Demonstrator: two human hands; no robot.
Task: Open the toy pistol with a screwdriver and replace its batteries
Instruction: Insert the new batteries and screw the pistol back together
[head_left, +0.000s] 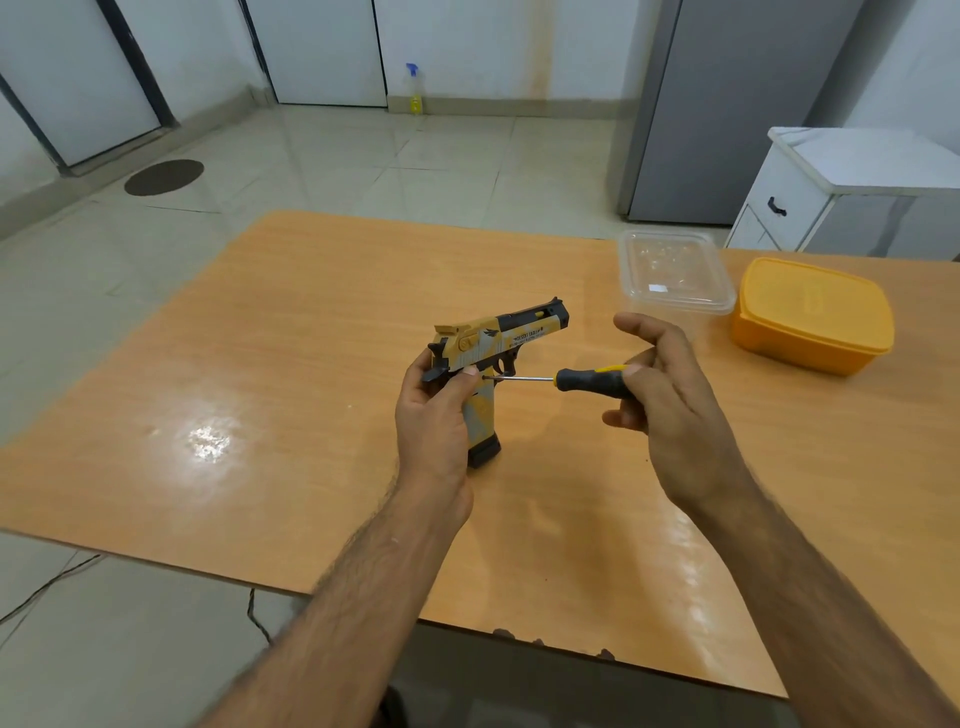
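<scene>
I'm holding the toy pistol (496, 347) up over the counter (291, 332), my left hand (434, 410) wrapping its grip just under the slide. It's looking like light, hard plastic, so I'm judging the grip the safest hold. My right hand (662, 395) is pinching the screwdriver (571, 381) by its black-and-yellow handle, tip touching the frame by the trigger. Slide lettering is seeming to read "DESERT EAGLE"; smaller print is unreadable.

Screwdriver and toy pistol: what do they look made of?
Screwdriver: thin bright shaft, likely metal; black and yellow handle looks like matte plastic or rubber. Toy pistol: yellow, grey and black body with printed lettering and flat sheen, apparently moulded plastic.
</scene>
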